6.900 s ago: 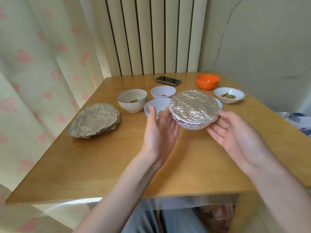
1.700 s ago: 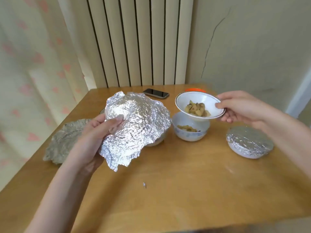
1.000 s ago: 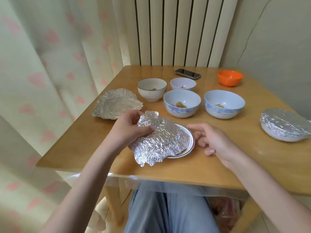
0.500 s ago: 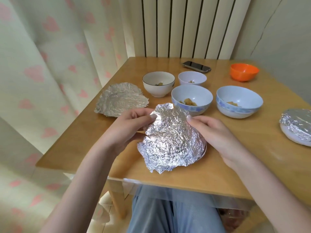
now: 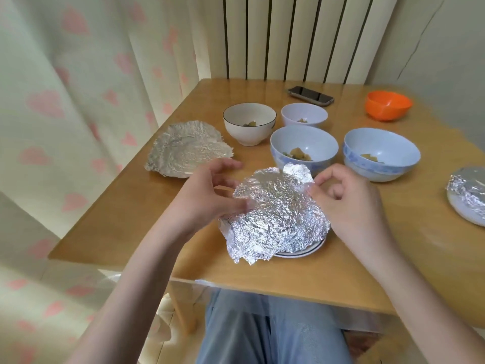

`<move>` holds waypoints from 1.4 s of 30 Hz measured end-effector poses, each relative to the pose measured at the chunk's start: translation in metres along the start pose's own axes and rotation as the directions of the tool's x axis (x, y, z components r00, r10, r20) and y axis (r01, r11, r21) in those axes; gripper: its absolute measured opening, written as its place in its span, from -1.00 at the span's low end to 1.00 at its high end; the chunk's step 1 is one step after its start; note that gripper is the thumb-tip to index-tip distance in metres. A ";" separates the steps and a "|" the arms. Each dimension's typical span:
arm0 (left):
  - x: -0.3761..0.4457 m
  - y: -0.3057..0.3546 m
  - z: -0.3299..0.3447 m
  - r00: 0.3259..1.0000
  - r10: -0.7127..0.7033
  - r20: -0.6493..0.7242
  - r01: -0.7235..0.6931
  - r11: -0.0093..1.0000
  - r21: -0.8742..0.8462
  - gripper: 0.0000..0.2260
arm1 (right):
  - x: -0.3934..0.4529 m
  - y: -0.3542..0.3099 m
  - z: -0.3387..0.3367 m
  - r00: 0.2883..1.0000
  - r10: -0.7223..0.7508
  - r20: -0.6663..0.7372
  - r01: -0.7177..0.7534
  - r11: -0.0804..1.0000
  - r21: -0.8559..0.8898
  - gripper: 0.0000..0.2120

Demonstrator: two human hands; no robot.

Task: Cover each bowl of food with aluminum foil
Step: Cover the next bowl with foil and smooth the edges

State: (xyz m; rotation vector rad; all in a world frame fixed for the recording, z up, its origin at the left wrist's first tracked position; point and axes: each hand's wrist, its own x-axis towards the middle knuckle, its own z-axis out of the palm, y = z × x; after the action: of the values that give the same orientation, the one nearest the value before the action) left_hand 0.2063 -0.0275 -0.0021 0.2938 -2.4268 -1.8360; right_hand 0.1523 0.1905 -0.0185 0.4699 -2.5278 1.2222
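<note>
A: Why is everything laid out like that on the counter (image 5: 126, 222)?

B: My guess is reach. The foil sheet (image 5: 278, 211) is draped over a shallow rimmed bowl (image 5: 301, 252) right between the hands, so both can work its edges. The spare foil (image 5: 183, 151) lies just beyond the left hand (image 5: 207, 198), ready for the next one.

A: And the hands themselves?

B: The left hand's fingers look loose and spread, with the thumb touching the sheet's left edge. The right hand (image 5: 349, 203) pinches the far right corner between thumb and forefinger, probably to pull it over the rim.

A: The other bowls?

B: Beyond the hands, two blue bowls (image 5: 304, 148) (image 5: 380, 156) each hold a few brownish pieces. Farther off, a white bowl (image 5: 249, 124) and a small pale bowl (image 5: 304, 115) hold a little food too. The orange bowl (image 5: 388, 105), far right, shows no contents from here. One covered bowl (image 5: 467, 195) sits well right of the right hand, already wrapped.

A: Anything smaller?

B: A phone (image 5: 309, 95), far beyond everything.
</note>
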 end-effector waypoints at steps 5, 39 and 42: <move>-0.011 -0.008 0.001 0.999 0.041 0.004 -0.041 0.991 0.123 -0.43 | -0.011 -0.004 0.003 1.000 -0.025 0.019 0.028 0.983 -0.179 -0.85; -0.041 -0.035 0.024 0.962 0.255 0.101 -0.274 0.918 0.286 -0.12 | -0.014 0.018 0.015 0.994 0.092 0.050 -0.099 0.986 0.135 -0.81; -0.041 -0.035 0.025 0.959 0.264 0.100 -0.282 0.913 0.296 -0.12 | -0.016 0.017 0.017 0.982 0.175 0.076 -0.187 0.965 0.185 -0.79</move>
State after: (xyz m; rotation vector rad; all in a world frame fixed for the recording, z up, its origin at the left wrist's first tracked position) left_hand 0.2452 -0.0050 -0.0408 -0.0827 -2.6308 -1.3705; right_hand 0.1575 0.1896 -0.0462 0.3265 -2.5613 1.5499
